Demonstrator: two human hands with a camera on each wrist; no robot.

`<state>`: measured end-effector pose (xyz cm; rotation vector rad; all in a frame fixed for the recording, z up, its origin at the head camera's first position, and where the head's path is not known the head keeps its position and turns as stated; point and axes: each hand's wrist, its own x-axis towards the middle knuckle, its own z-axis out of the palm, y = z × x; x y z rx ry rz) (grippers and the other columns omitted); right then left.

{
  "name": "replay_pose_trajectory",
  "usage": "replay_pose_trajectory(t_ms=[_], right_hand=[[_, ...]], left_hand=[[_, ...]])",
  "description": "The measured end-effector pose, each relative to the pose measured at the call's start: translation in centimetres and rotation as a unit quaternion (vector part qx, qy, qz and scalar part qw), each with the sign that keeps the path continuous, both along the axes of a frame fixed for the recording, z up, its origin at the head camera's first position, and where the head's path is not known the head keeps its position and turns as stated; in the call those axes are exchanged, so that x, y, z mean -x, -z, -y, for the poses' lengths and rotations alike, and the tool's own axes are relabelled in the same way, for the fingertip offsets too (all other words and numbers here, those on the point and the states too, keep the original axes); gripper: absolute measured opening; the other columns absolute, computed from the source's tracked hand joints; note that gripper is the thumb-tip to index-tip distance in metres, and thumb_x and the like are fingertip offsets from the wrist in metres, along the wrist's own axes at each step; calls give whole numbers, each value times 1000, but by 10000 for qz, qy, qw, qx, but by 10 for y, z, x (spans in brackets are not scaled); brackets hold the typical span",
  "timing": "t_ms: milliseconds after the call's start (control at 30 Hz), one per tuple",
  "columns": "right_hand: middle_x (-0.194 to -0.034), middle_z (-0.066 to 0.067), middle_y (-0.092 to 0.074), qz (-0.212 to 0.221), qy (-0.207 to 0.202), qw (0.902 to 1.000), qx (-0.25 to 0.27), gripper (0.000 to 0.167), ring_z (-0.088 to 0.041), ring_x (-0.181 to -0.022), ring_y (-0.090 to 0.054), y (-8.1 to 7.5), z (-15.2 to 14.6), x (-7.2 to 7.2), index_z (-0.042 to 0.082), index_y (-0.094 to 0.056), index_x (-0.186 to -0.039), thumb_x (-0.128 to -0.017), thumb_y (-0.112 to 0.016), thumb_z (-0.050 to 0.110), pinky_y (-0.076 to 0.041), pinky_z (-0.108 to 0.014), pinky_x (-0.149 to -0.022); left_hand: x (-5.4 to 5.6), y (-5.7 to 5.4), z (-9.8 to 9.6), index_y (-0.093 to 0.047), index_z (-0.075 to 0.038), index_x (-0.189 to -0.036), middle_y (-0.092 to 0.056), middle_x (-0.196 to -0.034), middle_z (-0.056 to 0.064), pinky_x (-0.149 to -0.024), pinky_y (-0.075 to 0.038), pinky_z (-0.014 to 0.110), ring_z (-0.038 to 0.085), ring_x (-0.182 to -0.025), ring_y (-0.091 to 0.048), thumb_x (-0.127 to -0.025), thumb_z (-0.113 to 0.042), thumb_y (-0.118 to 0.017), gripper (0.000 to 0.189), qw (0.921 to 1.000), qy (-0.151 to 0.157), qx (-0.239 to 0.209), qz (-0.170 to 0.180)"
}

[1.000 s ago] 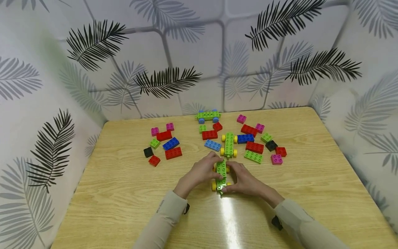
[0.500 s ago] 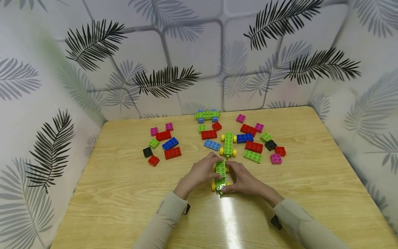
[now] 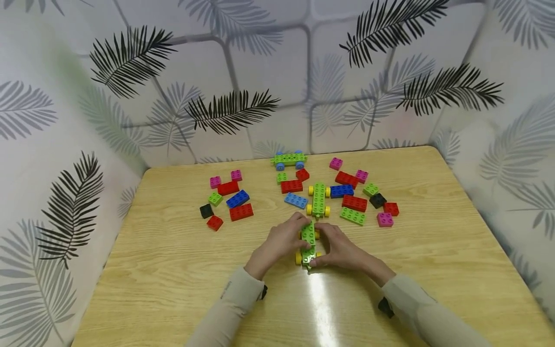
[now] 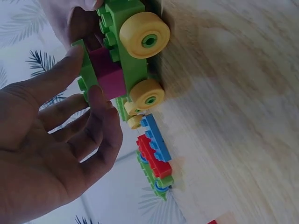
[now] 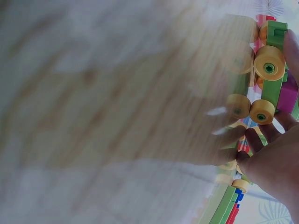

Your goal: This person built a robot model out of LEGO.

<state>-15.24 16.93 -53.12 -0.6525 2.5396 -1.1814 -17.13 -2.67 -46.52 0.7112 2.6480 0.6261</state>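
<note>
Left of centre on the wooden desk (image 3: 173, 279), in head view: loose black brick (image 3: 206, 211), blue brick (image 3: 238, 198) and red brick (image 3: 241, 212). Just below frame centre, left hand (image 3: 284, 237) pinches green brick (image 3: 308, 233) between thumb and fingers, this sitting on magenta brick (image 4: 107, 72) atop yellow-wheeled green base (image 3: 309, 260), with a second wheeled base (image 3: 319, 200) just above in frame. Right of these, right hand (image 3: 344, 250) grips the yellow-wheeled base, thumb at its lower end; farther right, loose long green brick (image 3: 353, 216) and pink brick (image 3: 385, 220).
</note>
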Motion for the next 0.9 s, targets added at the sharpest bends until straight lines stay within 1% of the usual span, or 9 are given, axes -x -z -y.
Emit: replay_pose_trajectory(t_ms=[133,167,367,600,733,900], right_hand=[[-147,-12,-38,1,4,10000,48,90,-34,-135,-31,-2,1,0,9,-39,-142,-72,-83,44,-26,-56,-109],[-147,-12,-38,15,9,10000,48,90,-34,-135,-31,-1,2,0,10,-39,-142,-72,-83,45,-25,-56,-109],[-147,-12,-37,111,42,9999,-25,91,-34,-135,-31,2,4,-2,10,-38,-143,-72,-82,48,-25,-56,-109],[-148,-11,-37,209,83,9997,-9,91,-34,-136,-29,3,2,-4,12,-39,-143,-72,-82,48,-25,-57,-110],[-148,-12,-37,122,57,9999,-48,90,-35,-136,-30,2,1,-3,10,-39,-142,-72,-82,47,-25,-57,-109],[-147,-14,-38,-9,47,10000,-69,92,-36,-136,-30,-1,0,-1,8,-38,-143,-72,-81,49,-25,-57,-109]], left_hand=[[-2,-2,-1,-53,-10,-137,-52,-130,2,-83,-52,39,15,-106,-57,-83,-24,-77,62,9998,42,155,-130],[-2,-2,0,-53,-10,-137,-52,-131,2,-84,-52,39,15,-108,-57,-82,-24,-77,62,9998,20,146,-109],[-3,2,3,-52,-10,-138,-51,-133,2,-88,-51,37,15,-112,-56,-83,-23,-77,62,9999,-23,-98,78],[-3,9,6,-52,-11,-138,-49,-136,2,-90,-50,39,16,-117,-53,-83,-24,-77,61,9991,-35,-376,184],[-3,11,6,-51,-11,-139,-47,-139,2,-94,-48,40,17,-121,-51,-84,-23,-76,61,9981,-89,-552,259],[-3,10,7,-49,-11,-140,-46,-140,3,-95,-47,41,19,-122,-51,-85,-23,-75,62,9971,-145,-697,258]])
